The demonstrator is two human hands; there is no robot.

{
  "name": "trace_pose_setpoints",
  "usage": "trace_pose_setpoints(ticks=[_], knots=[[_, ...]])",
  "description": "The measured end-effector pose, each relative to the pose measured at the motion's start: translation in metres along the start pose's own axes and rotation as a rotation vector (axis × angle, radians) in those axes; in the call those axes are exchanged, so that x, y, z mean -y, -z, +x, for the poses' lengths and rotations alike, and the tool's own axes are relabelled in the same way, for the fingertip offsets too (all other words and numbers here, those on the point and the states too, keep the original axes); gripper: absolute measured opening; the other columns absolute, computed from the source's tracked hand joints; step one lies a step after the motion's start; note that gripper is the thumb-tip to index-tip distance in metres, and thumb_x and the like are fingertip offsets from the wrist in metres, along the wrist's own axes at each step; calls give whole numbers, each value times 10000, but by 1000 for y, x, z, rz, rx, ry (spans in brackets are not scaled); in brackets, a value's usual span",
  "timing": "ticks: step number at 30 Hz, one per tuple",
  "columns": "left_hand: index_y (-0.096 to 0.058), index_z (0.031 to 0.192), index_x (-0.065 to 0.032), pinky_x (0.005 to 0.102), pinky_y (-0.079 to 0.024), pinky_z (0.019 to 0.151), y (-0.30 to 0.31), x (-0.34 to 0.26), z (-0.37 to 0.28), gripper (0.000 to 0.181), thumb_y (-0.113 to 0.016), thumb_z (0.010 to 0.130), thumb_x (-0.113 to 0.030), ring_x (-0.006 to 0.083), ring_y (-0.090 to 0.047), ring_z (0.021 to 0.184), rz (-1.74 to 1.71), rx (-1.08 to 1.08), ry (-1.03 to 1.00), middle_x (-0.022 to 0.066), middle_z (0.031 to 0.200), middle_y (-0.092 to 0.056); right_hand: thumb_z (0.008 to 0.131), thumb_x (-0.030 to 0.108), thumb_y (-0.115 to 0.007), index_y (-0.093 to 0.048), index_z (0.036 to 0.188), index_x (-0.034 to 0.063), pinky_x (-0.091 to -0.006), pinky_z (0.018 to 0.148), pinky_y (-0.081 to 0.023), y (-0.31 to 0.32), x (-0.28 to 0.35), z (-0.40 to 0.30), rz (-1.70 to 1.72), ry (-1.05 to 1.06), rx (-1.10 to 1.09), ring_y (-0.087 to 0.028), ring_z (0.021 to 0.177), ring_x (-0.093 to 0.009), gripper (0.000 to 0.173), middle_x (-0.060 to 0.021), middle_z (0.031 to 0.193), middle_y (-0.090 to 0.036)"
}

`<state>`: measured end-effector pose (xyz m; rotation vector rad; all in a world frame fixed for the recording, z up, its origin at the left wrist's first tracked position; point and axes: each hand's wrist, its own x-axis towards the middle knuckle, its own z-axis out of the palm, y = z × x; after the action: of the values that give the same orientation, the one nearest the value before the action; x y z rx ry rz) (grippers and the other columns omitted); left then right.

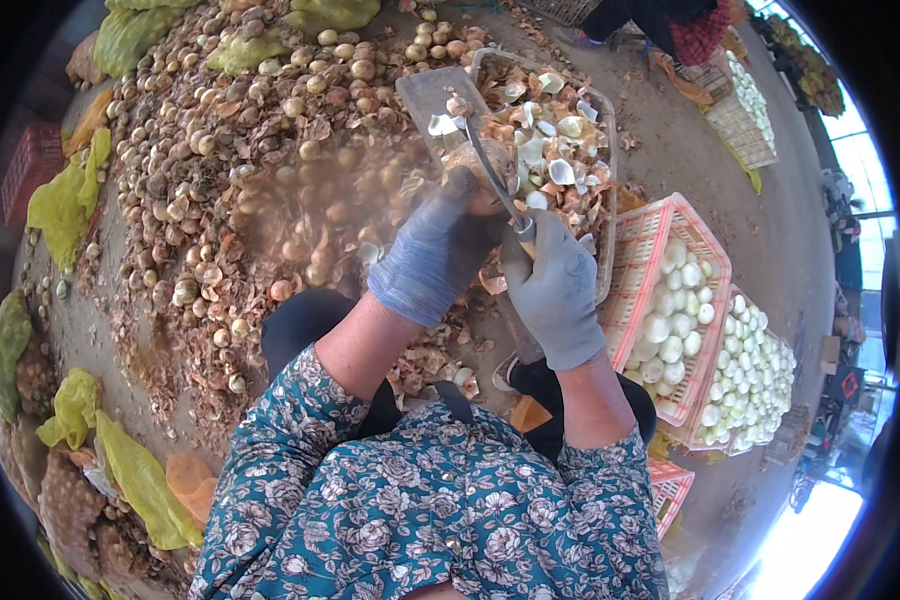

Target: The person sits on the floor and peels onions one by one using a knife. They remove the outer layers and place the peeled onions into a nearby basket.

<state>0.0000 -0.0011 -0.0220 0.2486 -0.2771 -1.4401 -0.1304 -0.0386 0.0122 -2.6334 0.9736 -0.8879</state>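
Note:
In my gloved left hand [439, 244] I hold an unpeeled onion [487, 161] with brown, papery skin. My right hand [555, 289], also gloved, grips the wooden handle of a knife [489, 161] with a narrow, curved metal blade. The blade lies across the onion, and a small round piece of onion [457, 105] appears near its tip. Below both hands stands a clear plastic bin [609, 150] full of onion skins and pale scraps [562, 171]. A translucent flat board [427, 86] sits along the bin's left side.
Left of me spreads a large heap of unpeeled onions [202, 142]. To my right stand a red-and-white plastic crate [637, 232] and another full of peeled onions [750, 371]. Yellow-green mesh sacks [67, 202] lie at the far left. Another person [645, 22] is at the top right.

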Motion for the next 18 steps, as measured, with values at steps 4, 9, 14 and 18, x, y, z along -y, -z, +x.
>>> trace_pose_setpoints(ticks=[4,9,14,18], knots=[[-478,1116,-47,368,-413,940,-3,-1,-3,503,-650,779,-378,221,-536,994,-70,4,92,90,1053,-551,750,122,-616,-472,832,64,-374,496,-428,-5,-4,-2,-44,-30,11,-561,580,-302,175,-117,641,-520],[-477,1101,-38,356,-475,849,3,11,1,509,-661,769,-377,232,-540,966,-73,-183,23,104,1018,-549,781,151,-604,-478,877,33,-401,551,-445,-43,-52,-47,-17,-254,81,-569,641,-327,197,-147,662,-528],[-415,1180,-5,393,-508,832,-5,-13,2,667,-687,730,-416,274,-550,965,50,-55,110,138,1068,-516,863,164,-509,-490,862,22,-291,481,-450,-41,-90,-71,777,-847,146,-564,574,-194,143,-90,685,-554],[-371,1242,10,398,-492,873,-4,-28,-3,845,-762,637,-431,269,-509,1056,296,-60,94,169,1154,-462,874,133,-479,-507,878,11,-198,440,-426,33,-47,-11,928,-960,298,-520,558,-82,125,-39,702,-549]])
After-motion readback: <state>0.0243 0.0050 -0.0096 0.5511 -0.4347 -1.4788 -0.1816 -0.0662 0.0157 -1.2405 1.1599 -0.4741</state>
